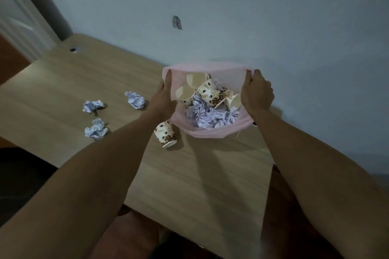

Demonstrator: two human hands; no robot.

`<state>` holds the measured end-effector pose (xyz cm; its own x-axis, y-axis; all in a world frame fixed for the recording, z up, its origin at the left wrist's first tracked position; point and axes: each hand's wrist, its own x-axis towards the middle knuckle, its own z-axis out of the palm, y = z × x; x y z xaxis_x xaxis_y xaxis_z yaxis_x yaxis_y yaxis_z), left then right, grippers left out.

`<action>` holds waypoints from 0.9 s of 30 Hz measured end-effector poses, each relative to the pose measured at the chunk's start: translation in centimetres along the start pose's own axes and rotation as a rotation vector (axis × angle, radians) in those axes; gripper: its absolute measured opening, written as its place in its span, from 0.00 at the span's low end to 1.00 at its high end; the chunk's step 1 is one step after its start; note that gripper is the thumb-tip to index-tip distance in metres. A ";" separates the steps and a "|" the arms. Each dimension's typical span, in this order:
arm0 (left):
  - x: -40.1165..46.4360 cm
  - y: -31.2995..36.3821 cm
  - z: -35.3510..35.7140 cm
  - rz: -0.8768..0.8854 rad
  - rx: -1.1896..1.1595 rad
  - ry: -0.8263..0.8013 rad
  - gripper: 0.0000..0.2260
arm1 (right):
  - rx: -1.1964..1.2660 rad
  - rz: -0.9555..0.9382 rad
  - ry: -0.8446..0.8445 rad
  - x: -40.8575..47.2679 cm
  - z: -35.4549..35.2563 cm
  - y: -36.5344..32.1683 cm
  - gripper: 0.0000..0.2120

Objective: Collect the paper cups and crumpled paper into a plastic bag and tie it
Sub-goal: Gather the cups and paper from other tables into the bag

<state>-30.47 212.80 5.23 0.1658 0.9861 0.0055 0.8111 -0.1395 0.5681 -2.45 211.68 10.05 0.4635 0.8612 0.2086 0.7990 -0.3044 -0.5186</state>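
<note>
At far left of centre, on the wooden bench (63, 90): three crumpled paper balls, one upper (93, 106), one lower (96, 129), one further right (135, 100), all apart from each other. Just right of these, the left hand (165, 99), fingers curled on the left rim of the pink plastic bag (210, 132), thumb up along the edge. Below this hand, one paper cup (165, 134) lying on its side on the bench, brown bean print, just beside the bag's lower left edge, outside of it. In the centre, the bag held wide open, standing on the bench near the wall (252, 17). Inside: several paper cups (208, 92) tipped in different directions, on top of a heap of crumpled paper (207, 116). At right, the right hand (257, 92), closed around the right rim of the bag, knuckles toward the camera. On the wall, upper centre, a small grey mark (177, 22).
</note>
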 end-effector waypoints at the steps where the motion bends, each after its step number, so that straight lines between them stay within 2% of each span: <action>1: 0.6 -1.0 0.0 0.007 -0.019 -0.024 0.47 | -0.010 0.017 0.010 -0.2 0.6 -0.5 0.19; 3: 1.0 -3.3 0.2 0.041 -0.091 -0.085 0.46 | -0.056 0.044 0.012 -0.8 1.6 -1.3 0.19; 6: -0.5 -6.6 0.7 0.078 -0.186 -0.091 0.41 | -0.106 0.066 0.006 -2.0 2.9 -1.7 0.19; 8: -1.8 -7.7 1.3 -0.005 -0.136 -0.097 0.36 | -0.101 0.083 0.009 -2.6 3.3 -1.8 0.19; 11: -3.4 -8.9 2.3 -0.178 0.036 -0.197 0.27 | -0.102 0.086 0.010 -3.2 3.7 -2.5 0.19; 14: -3.9 -10.1 3.0 -0.128 0.029 -0.236 0.17 | -0.124 0.072 -0.007 -3.4 3.7 -3.0 0.18; 17: -3.9 -9.7 2.4 -0.024 -0.150 -0.155 0.12 | -0.132 0.054 -0.010 -3.7 3.4 -2.9 0.18; 21: -1.9 -6.9 0.4 0.015 -0.359 0.097 0.08 | -0.106 0.063 -0.037 -4.3 2.7 -2.4 0.18; 24: 0.4 -3.6 0.2 0.005 -0.467 0.125 0.08 | -0.059 0.064 -0.044 -4.4 2.4 -2.1 0.17; 27: 1.2 1.3 1.3 0.100 -0.513 0.079 0.11 | -0.022 0.061 -0.037 -4.3 2.0 -1.8 0.14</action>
<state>-28.46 213.72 4.91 0.1691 0.9769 0.1309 0.4114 -0.1906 0.8913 -6.63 209.38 8.40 0.4977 0.8549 0.1465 0.7782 -0.3656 -0.5106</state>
